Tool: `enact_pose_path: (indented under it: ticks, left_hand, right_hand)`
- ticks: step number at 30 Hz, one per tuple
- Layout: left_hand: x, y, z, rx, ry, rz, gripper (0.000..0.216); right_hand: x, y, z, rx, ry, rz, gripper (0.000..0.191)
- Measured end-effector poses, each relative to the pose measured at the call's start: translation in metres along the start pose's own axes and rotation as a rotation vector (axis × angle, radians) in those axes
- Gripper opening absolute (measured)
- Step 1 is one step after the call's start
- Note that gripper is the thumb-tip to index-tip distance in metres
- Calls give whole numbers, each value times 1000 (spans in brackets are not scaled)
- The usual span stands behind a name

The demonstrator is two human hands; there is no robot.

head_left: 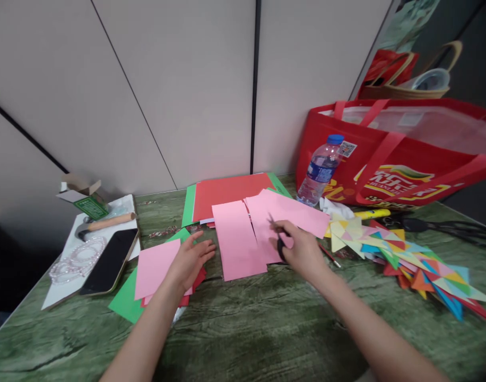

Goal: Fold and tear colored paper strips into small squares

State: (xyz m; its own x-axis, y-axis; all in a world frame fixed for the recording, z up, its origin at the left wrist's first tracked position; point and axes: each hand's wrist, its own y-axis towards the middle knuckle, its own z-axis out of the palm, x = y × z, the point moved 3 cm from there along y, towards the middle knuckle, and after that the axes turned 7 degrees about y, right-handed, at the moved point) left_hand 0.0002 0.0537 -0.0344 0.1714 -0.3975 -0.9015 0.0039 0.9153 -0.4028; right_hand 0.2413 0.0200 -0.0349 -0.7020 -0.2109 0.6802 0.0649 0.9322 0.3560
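Observation:
My right hand (301,249) grips a small pair of dark scissors (280,245), its blades pointing away over the pink sheets. Beneath and left of the scissors lies a pink paper strip (238,246), with a narrow gap between it and another pink sheet (267,233). A further pink sheet (298,211) slants off to the right. My left hand (193,260) is open, fingers spread, over the right edge of a stack of pink paper squares (155,268). Red and green sheets (126,297) show under that stack.
Red and green paper (227,193) lies by the wall. A water bottle (320,170) leans against a red bag (386,159). Folded colored paper pieces (418,260) and larger black scissors (445,227) are at right. A phone (111,260), hammer (103,224) and small box (87,199) sit left.

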Motion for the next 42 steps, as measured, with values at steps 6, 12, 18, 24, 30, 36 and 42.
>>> enact_pose_path:
  ticks: [6,12,18,24,30,36,42]
  left_hand:
    - [3,6,3,45,-19,14,43]
    - [1,7,4,118,-27,33,52]
    - [-1,3,9,239,-48,52,47]
    - [-1,-4,15,263,-56,85,44]
    - [2,-4,17,299,-72,43,43]
    - [2,-6,21,347,-151,6,40]
    - [3,-7,26,354,-171,23,38]
  right_hand:
    - [23,-16,36,381,114,-122,32]
    - [12,-16,42,434,140,-109,38]
    - [11,-16,43,426,152,-111,37]
    - [18,-17,41,448,91,-126,45]
    - [24,-17,42,459,28,-137,52]
    - [30,-19,45,360,-132,-227,44]
    - [32,-19,39,231,-107,-323,45]
